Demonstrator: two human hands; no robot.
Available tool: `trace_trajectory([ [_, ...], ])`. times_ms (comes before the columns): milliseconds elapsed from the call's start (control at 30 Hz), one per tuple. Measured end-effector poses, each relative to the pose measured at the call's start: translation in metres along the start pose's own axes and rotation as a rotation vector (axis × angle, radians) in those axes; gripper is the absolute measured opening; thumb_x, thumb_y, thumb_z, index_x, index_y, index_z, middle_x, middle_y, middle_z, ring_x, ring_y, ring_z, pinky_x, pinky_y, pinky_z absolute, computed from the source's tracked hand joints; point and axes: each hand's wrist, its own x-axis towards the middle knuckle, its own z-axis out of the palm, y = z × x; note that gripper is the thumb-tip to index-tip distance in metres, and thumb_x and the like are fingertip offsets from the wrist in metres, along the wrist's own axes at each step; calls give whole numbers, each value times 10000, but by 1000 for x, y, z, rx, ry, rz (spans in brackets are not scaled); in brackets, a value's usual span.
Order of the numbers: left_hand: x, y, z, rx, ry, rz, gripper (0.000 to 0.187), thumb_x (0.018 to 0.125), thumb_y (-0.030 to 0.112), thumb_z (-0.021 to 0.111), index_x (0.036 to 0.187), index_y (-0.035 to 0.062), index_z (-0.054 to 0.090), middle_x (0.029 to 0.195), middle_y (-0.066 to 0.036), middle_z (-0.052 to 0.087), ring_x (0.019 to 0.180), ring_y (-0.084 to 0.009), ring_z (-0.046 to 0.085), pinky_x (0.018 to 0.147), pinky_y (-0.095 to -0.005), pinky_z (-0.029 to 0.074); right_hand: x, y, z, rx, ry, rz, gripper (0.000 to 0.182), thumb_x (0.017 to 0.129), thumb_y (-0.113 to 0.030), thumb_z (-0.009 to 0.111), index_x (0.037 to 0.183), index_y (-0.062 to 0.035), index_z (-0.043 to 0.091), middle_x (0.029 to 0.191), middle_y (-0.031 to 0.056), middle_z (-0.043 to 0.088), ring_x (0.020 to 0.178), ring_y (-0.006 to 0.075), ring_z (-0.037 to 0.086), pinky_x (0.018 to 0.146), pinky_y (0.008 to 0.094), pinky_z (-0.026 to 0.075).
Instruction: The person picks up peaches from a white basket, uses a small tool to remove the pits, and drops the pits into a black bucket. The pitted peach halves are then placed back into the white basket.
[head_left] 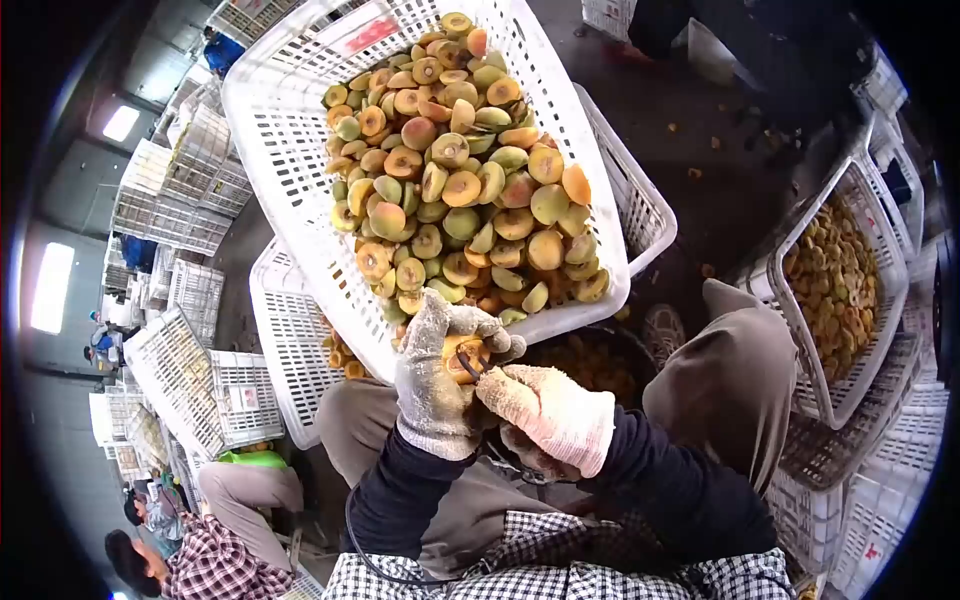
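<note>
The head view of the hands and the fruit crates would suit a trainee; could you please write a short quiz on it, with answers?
1. Multiple choice: what does the left hand hold?
a) a shoe
b) a piece of fruit
c) the rim of a crate
2. True or false: all the fruit in the big white crate just ahead of the hands is whole and uncut.
3. Fill in the blank: the right hand is covered by a pale ____, below a dark sleeve.

Key: 1 b; 2 false; 3 glove.
</note>
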Motion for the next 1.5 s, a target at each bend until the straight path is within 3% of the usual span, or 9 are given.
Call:
trace_trajectory([
  [233, 2, -14, -10, -28, -26, 119, 401, 950, 377, 459, 814, 16, 572, 763, -126, 605, 693, -261, 614, 686, -392, 531, -8, -19, -7, 187, -177, 281, 380, 943, -412, 451, 911, -40, 523, 617, 20, 482, 446, 103, 476, 395, 274, 406],
  [467, -1, -10, -6, -22, -89, -5, 449, 930, 454, 467, 821, 32, 571, 765, -112, 597, 732, -252, 607, 716, -386, 515, 4, 15, -3, -699, 109, -423, 304, 949, -293, 417, 992, -18, 539, 926, 219, 572, 862, 380, 575, 718, 431, 489],
  [567, 1, -9, -9, 37, -94, 12, 460, 925, 443, 489, 771, 21, 584, 700, -108, 592, 667, -235, 607, 654, -362, 518, -6, -16, -4, 31, -107, 334, 335, 953, -315, 401, 997, -10, 532, 899, 217, 576, 873, 361, 579, 729, 432, 485],
  [633, 2, -11, -10, 264, -75, 76, 444, 932, 404, 495, 757, 8, 597, 692, -119, 602, 626, -225, 602, 622, -342, 512, 13, 40, 0, -602, 150, -371, 424, 953, -412, 381, 973, -17, 534, 726, 123, 551, 622, 235, 590, 576, 340, 489],
  [733, 1, -14, -8, 338, -70, 131, 425, 942, 338, 493, 737, -19, 598, 695, -125, 613, 615, -216, 601, 608, -328, 507, 7, 37, 6, -687, 320, -472, 457, 950, -441, 377, 950, -13, 535, 694, 80, 532, 514, 148, 537, 465, 296, 454],
  [833, 4, -14, -17, 331, -155, 180, 413, 928, 312, 512, 706, -27, 591, 697, -141, 613, 621, -229, 604, 611, -336, 511, -12, -11, -15, 266, -192, 352, 391, 922, -404, 510, 803, -31, 525, 524, 11, 449, 335, 96, 388, 291, 226, 294],
  [1100, 15, -18, -11, -62, -435, -121, 399, 927, 372, 450, 656, 92, 538, 677, -110, 579, 648, -279, 579, 677, -476, 495, -6, 22, -23, 917, -376, 405, 392, 931, -351, 520, 775, 8, 520, 465, -10, 389, 281, 67, 317, 248, 191, 272],
  [1300, 12, -13, -22, -525, -285, -568, 404, 939, 430, 423, 733, 121, 581, 727, -67, 596, 703, -266, 550, 738, -437, 464, -19, 13, -27, 576, -411, 449, 364, 921, -345, 539, 774, -13, 560, 464, -10, 395, 299, 65, 322, 276, 201, 250],
  [1500, 1, 46, -71, -13, 12, 147, 354, 930, 382, 474, 749, 90, 560, 680, -104, 599, 667, -295, 601, 714, -459, 507, -30, 63, -49, -543, -232, -74, 429, 909, -434, 503, 894, -10, 566, 627, 127, 581, 486, 257, 553, 504, 351, 478],
])
